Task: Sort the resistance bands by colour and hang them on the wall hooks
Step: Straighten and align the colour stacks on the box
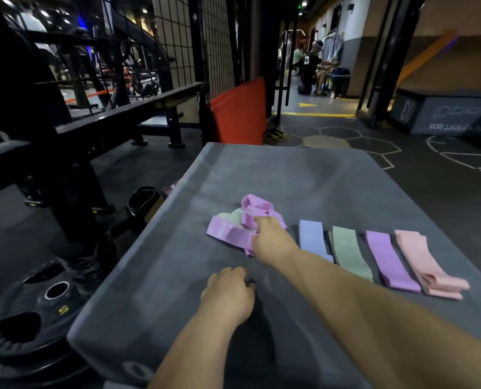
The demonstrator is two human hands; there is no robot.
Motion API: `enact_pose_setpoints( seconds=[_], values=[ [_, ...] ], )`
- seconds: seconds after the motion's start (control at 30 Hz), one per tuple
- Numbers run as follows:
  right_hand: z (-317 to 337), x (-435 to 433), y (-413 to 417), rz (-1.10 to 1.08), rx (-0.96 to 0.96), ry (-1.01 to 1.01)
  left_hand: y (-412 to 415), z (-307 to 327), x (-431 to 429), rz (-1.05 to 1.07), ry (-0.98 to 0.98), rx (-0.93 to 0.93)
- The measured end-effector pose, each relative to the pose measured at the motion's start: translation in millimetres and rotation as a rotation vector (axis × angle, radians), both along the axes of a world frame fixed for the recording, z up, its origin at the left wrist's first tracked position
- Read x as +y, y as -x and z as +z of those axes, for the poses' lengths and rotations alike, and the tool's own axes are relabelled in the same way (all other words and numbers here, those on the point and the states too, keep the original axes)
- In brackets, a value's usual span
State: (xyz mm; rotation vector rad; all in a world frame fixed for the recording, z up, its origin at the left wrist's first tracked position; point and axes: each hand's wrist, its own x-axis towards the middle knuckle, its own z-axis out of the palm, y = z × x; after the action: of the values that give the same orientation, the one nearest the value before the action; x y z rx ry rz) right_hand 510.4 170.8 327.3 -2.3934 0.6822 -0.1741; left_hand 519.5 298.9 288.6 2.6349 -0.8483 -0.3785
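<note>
**Right hand (271,240) digs into the tangle, left hand (228,296) parked on the grey worktop (290,175).**

Right hand's fingers are clamped on the tangle of lilac bands (233,231) at mid-worktop, with a pale green band (231,219) peeking out beneath. At 6 o'clock from it the left hand rests loosely curled, holding nothing. At 3 o'clock lies a flat row: blue band (312,240), green band (349,251), purple band (388,259), pink band (424,262).

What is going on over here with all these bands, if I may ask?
A person is sorting bands on a grey padded box. The right hand grips a tangled pile of lilac bands; the left hand rests on the box. Four sorted lots lie in a row beside it: blue band, green band, purple band, pink stack.
</note>
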Motion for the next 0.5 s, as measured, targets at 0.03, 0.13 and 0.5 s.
enact_pose_setpoints(
  seconds=[0.03,0.13,0.5],
  values=[
    [-2.4,-4.9,-8.2,-0.028,0.005,-0.001,-1.7,-0.3,-0.4,-0.006,-0.002,-0.001],
    [-7.4,-15.9,-26.1,-0.094,0.054,-0.002,-5.3,-0.1,-0.4,-0.019,0.007,0.013],
    [-14.2,-17.6,-19.1,-0.229,-0.08,-0.006,-6.2,2.4,-1.7,0.004,-0.002,0.017]
  ],
)
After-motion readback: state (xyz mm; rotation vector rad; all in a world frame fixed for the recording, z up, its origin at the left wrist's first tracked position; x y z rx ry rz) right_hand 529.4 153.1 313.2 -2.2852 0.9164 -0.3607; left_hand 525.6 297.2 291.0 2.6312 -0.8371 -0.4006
